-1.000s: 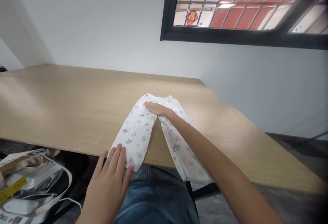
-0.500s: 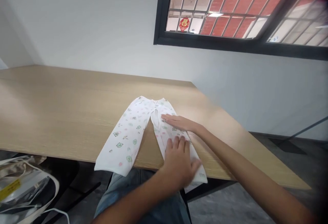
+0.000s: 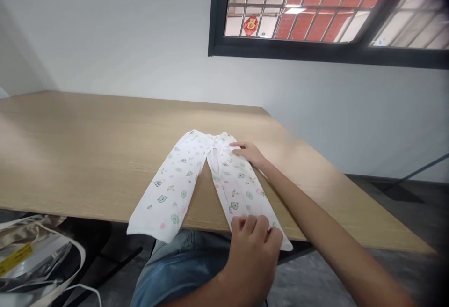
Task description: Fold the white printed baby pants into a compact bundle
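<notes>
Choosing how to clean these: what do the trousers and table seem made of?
The white trousers look like soft cotton knit, limp with small printed motifs; fibre uncertain. The table looks like wood veneer or laminate, satin finish, showing fine straight grain.

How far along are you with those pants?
Done: the white printed pants lie flat on the wooden table, legs apart. In hand: left hand at one leg's cuff, right hand by the waistband. Left: the other leg, its cuff over the table edge, is untouched.

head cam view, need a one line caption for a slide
Left hand at the cuff, right hand at the waistband of white printed cotton trousers lying flat on a light wooden table
</notes>
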`<state>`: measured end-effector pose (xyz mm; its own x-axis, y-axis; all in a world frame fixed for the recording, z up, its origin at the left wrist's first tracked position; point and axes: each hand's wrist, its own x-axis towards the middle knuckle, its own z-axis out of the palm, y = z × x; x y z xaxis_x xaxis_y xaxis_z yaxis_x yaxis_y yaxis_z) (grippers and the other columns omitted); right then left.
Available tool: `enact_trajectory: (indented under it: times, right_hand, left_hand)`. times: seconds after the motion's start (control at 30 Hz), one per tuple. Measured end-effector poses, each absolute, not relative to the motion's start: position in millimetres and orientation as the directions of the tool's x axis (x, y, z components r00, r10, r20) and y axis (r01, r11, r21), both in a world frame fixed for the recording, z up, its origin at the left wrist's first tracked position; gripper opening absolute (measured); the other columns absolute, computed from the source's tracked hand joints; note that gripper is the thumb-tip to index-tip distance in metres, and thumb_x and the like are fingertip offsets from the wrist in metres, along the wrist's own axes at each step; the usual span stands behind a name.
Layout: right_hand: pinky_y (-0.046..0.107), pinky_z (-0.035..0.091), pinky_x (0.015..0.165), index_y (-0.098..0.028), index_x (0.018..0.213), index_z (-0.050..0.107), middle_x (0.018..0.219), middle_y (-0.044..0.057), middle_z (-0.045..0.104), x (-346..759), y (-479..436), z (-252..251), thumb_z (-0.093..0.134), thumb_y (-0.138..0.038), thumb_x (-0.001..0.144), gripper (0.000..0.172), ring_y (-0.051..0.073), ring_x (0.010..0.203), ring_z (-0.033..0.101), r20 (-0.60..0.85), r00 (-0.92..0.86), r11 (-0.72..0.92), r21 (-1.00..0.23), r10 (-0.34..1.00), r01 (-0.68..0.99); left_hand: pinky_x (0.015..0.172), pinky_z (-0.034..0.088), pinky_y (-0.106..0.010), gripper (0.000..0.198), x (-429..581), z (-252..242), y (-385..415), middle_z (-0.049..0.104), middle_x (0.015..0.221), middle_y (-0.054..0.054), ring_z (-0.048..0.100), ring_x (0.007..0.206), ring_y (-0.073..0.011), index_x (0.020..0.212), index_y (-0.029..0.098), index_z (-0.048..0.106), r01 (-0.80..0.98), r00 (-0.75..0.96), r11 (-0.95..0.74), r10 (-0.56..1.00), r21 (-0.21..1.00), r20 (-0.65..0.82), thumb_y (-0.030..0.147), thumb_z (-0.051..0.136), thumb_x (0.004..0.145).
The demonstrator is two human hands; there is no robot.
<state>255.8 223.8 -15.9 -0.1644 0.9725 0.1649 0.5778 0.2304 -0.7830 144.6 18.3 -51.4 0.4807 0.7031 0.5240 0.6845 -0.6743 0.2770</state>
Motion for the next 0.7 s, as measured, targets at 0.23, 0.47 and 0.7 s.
enact_trajectory:
  times: [0.23, 0.47, 0.7]
  right_hand:
    - [0.026, 0.042, 0.049, -0.015, 0.073, 0.061, 0.064, 0.004, 0.058, 242.0, 218.9, 8.0, 0.055, -0.046, 0.072, 0.031, 0.017, 0.058, 0.054, 0.123, -0.159, 0.17, -0.927, 0.98, 0.333]
    - [0.025, 0.048, 0.075, -0.016, 0.096, 0.055, 0.105, 0.008, 0.057, 169.4, 231.1, 40.4, 0.038, -0.042, 0.085, 0.033, 0.02, 0.094, 0.056, 0.215, -0.343, 0.316, -0.909, 0.914, 0.273]
    - [0.03, 0.048, 0.079, -0.019, 0.108, 0.056, 0.109, 0.008, 0.058, 98.2, 243.4, 3.4, 0.026, -0.045, 0.092, 0.043, 0.021, 0.092, 0.057, 0.13, -0.488, 0.406, -0.752, 0.863, 0.519]
  left_hand:
    - [0.058, 0.047, -0.026, 0.006, 103.5, -21.3, 13.7, 0.056, 0.073, -0.002, 0.054, 0.066, -0.0148, 0.082, 0.019, 0.047, 0.523, 0.251, -0.529, 0.845, 0.669, 0.472, 0.017, 0.042, 0.084]
    - [0.037, 0.04, -0.021, 0.044, 2.4, 1.9, -12.8, 0.058, 0.06, 0.003, 0.051, 0.039, -0.013, 0.121, 0.02, 0.037, 0.604, -0.268, -0.021, 0.936, 0.797, 0.228, 0.043, 0.04, 0.084]
    - [0.057, 0.045, -0.028, 0.037, -57.5, -30.9, -7.5, 0.064, 0.085, -0.004, 0.062, 0.07, -0.0211, 0.115, 0.028, 0.055, 0.875, -0.232, 0.146, 0.963, 0.462, 0.135, 0.034, 0.028, 0.089]
